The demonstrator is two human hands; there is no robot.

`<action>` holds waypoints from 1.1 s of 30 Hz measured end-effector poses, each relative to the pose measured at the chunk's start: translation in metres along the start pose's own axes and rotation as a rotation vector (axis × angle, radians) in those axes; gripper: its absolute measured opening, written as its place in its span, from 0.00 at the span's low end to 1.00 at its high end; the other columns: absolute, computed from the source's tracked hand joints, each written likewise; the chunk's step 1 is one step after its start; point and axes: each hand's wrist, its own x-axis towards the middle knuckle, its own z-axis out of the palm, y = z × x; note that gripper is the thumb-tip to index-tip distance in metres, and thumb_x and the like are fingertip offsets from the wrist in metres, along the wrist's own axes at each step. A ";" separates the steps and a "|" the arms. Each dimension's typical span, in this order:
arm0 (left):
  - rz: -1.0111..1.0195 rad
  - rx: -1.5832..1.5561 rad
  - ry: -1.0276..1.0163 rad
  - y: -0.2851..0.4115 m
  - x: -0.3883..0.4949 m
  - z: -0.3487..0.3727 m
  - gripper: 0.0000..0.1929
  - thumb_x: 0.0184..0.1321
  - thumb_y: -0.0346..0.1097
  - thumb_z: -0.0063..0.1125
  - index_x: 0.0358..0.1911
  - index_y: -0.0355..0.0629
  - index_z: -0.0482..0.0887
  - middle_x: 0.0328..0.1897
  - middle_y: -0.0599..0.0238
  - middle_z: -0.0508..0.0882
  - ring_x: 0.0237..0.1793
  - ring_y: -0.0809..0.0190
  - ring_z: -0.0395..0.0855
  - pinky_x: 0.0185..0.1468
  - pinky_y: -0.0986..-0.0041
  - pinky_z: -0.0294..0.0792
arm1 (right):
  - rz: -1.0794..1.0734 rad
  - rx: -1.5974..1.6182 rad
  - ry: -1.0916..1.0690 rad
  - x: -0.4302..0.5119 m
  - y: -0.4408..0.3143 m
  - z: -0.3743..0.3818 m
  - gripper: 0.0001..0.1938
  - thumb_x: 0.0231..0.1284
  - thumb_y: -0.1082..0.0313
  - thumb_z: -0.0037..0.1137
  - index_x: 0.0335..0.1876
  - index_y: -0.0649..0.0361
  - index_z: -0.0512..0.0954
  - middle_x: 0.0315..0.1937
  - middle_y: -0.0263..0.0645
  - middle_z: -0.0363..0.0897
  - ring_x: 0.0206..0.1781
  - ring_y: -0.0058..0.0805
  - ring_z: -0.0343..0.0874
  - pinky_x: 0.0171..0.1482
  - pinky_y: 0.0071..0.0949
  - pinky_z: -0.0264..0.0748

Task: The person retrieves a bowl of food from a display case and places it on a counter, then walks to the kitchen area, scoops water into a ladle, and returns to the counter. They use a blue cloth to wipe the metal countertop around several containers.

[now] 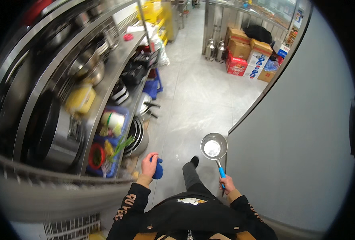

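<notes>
My left hand (149, 165) is closed on a bunched blue cloth (157, 168), beside the lower end of the metal shelving. In my right hand (228, 183) is the blue handle of a metal saucepan (213, 146), held out ahead of me above the grey floor. The pan's bowl faces up, and its inside looks bright and shiny; whether it contains anything I cannot tell. My legs, in dark trousers, show between the hands, with one black shoe (195, 161) forward.
Steel shelving (111, 99) with bowls, pots and blue baskets runs along the left. A large grey panel (285, 135) stands close on the right. Ahead are stacked cardboard boxes (239, 49), two metal canisters (210, 49), yellow crates (150, 12) and tiled floor (192, 90).
</notes>
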 end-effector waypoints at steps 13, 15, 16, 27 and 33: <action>0.008 -0.013 -0.022 0.074 0.362 0.176 0.09 0.64 0.33 0.52 0.39 0.37 0.82 0.29 0.64 0.83 0.31 0.68 0.79 0.39 0.76 0.72 | -0.132 0.261 0.123 0.291 -0.304 -0.012 0.04 0.49 0.70 0.52 0.28 0.56 0.69 0.17 0.30 0.64 0.14 0.21 0.62 0.17 0.26 0.66; -0.010 -0.038 -0.069 0.072 0.419 0.215 0.08 0.63 0.33 0.52 0.39 0.37 0.82 0.29 0.64 0.83 0.32 0.68 0.79 0.39 0.75 0.72 | -0.165 0.325 0.170 0.339 -0.343 -0.022 0.05 0.50 0.70 0.53 0.28 0.56 0.69 0.16 0.30 0.64 0.13 0.21 0.62 0.17 0.26 0.66; 0.006 -0.019 -0.098 0.072 0.449 0.235 0.08 0.63 0.33 0.52 0.39 0.37 0.82 0.29 0.64 0.83 0.32 0.68 0.79 0.38 0.76 0.72 | -0.177 0.373 0.215 0.361 -0.359 -0.026 0.05 0.50 0.70 0.53 0.29 0.56 0.69 0.16 0.29 0.64 0.13 0.21 0.62 0.17 0.26 0.66; 0.159 0.116 -0.684 0.216 0.731 0.554 0.09 0.60 0.35 0.57 0.40 0.39 0.82 0.33 0.61 0.84 0.32 0.67 0.81 0.37 0.73 0.74 | -0.149 0.667 0.606 0.503 -0.515 -0.130 0.05 0.49 0.71 0.51 0.31 0.57 0.69 0.17 0.30 0.63 0.12 0.21 0.59 0.16 0.26 0.63; 0.304 0.021 -1.118 0.295 0.761 0.820 0.14 0.52 0.33 0.64 0.42 0.37 0.82 0.38 0.63 0.84 0.39 0.68 0.79 0.46 0.74 0.73 | -0.144 0.775 0.828 0.573 -0.548 -0.227 0.04 0.46 0.73 0.52 0.27 0.60 0.69 0.16 0.30 0.63 0.14 0.22 0.62 0.15 0.26 0.64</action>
